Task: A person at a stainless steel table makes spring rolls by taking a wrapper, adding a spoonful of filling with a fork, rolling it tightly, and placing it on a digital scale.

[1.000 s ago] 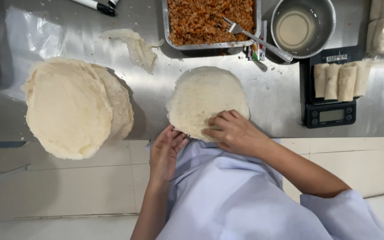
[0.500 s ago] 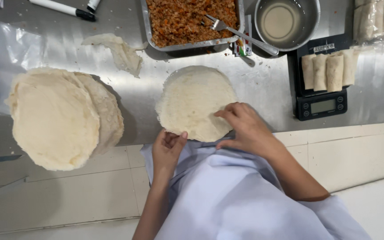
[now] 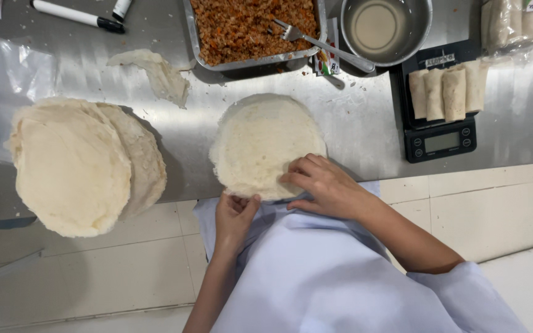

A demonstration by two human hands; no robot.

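I'm flattening the round wrapper (image 3: pixel 263 143): right hand (image 3: pixel 325 185) spread flat at its 5 o'clock, left hand (image 3: pixel 234 213) pinching its 6 o'clock edge; filling comes next, I judge.

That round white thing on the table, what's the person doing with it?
A person has a thin round wrapper spread flat on a steel table. The right hand rests on its near edge, and the left hand pinches the rim. A stack of wrappers sits to the left, a tray of filling behind, and rolled ones lie on a scale.
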